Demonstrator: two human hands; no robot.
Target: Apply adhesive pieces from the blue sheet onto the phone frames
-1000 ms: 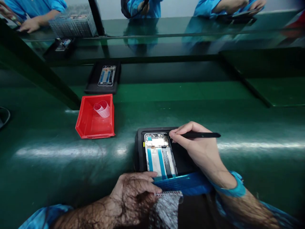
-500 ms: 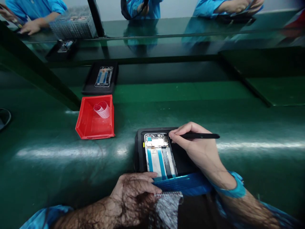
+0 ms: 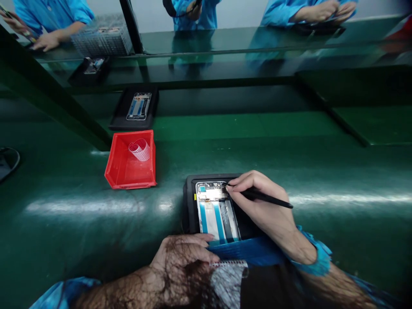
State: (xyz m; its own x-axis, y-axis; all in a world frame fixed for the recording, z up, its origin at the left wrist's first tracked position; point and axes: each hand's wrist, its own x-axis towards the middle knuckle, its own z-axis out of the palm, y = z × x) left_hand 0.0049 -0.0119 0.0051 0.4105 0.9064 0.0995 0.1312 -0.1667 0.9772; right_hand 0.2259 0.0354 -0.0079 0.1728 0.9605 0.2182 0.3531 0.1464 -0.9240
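An opened phone [image 3: 216, 212], with its circuit board at the top and blue strips below, lies in a black tray [image 3: 191, 214]. My right hand [image 3: 257, 201] pinches slim black tweezers [image 3: 268, 198] at the phone's upper right corner; their tip is mostly hidden by the fingers. At the phone's lower left edge, my left hand [image 3: 183, 257] rests its fingertips and grips a whitish sheet with a perforated edge [image 3: 229, 277]. How the thumb lies is hidden. A shiny blue strip [image 3: 247, 252] crosses the phone's lower end.
Left of the tray stands a red bin [image 3: 130, 171] with a rolled white-pink sheet [image 3: 140, 150] inside. Behind it, another black tray [image 3: 117, 116] bears a second opened phone [image 3: 139, 106]. A green post [image 3: 54, 94] slants at left. Co-workers in blue sit across the bench.
My right hand has shifted slightly, bringing its fingertips a little left and down over the board's corner. The tweezers' rear end has tilted downward. My left hand stays in place.
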